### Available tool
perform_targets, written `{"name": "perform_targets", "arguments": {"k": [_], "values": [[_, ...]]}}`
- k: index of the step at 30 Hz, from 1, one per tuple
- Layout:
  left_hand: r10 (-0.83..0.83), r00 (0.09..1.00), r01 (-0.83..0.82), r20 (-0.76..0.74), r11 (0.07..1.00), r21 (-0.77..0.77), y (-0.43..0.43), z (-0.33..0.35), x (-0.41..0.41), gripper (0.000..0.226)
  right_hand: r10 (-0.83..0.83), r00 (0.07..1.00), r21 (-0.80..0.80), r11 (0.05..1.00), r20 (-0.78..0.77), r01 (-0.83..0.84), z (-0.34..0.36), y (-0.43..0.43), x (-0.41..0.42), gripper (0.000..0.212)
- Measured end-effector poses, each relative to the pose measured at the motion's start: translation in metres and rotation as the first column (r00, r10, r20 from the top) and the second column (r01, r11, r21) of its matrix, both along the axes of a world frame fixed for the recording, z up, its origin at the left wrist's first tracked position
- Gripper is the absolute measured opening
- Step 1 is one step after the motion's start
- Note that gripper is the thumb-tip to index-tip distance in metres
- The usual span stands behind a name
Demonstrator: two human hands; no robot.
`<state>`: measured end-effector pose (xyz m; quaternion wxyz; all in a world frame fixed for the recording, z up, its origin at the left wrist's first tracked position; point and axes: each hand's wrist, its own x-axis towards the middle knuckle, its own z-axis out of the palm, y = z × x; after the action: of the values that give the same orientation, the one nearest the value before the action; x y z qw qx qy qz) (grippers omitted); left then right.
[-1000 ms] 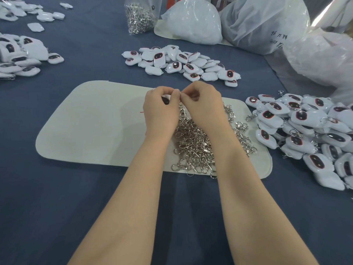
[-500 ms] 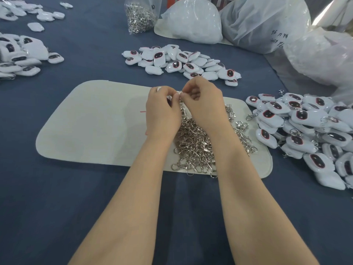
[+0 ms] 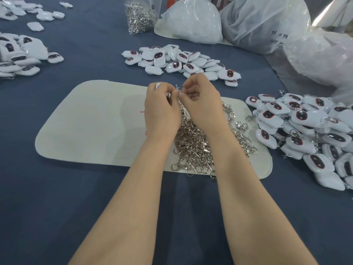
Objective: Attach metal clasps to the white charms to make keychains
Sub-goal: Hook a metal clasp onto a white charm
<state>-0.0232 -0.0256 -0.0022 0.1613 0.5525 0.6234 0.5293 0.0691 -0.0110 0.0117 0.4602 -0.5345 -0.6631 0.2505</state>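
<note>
My left hand (image 3: pixel 162 109) grips a white charm (image 3: pixel 158 85) to steady it; my right hand (image 3: pixel 202 106) pinches a clasp (image 3: pixel 177 88) against it. Spare clasps (image 3: pixel 194 148) lie directly beneath, within reach.

The table (image 3: pixel 57 207) is covered in dark blue cloth. A cream mat (image 3: pixel 91 131) lies on it. White plastic bags (image 3: pixel 257 22) crowd its far right side.

A cream mat (image 3: pixel 91 131) is lying flat on the blue-clothed bench (image 3: pixel 57 207), while bulging white plastic bags (image 3: pixel 191 23) are sitting crowded together along its far right side, one bearing dark handwriting.
</note>
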Motion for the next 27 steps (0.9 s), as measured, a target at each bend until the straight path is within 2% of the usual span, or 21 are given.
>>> {"name": "perform_targets", "arguments": {"k": [18, 27], "values": [[0.003, 1.000, -0.003, -0.016, 1.000, 0.007, -0.0021, 0.0004, 0.0010, 0.012, -0.007, 0.998, 0.065, 0.998, 0.062, 0.003, -0.0002, 0.0014, 0.0019, 0.014], [0.002, 0.999, -0.002, -0.045, 1.000, 0.007, -0.0025, -0.0015, 0.0000, 0.013, 0.027, 0.995, 0.037, 0.999, 0.097, -0.031, 0.0001, 0.0002, 0.0029, 0.013]]}}
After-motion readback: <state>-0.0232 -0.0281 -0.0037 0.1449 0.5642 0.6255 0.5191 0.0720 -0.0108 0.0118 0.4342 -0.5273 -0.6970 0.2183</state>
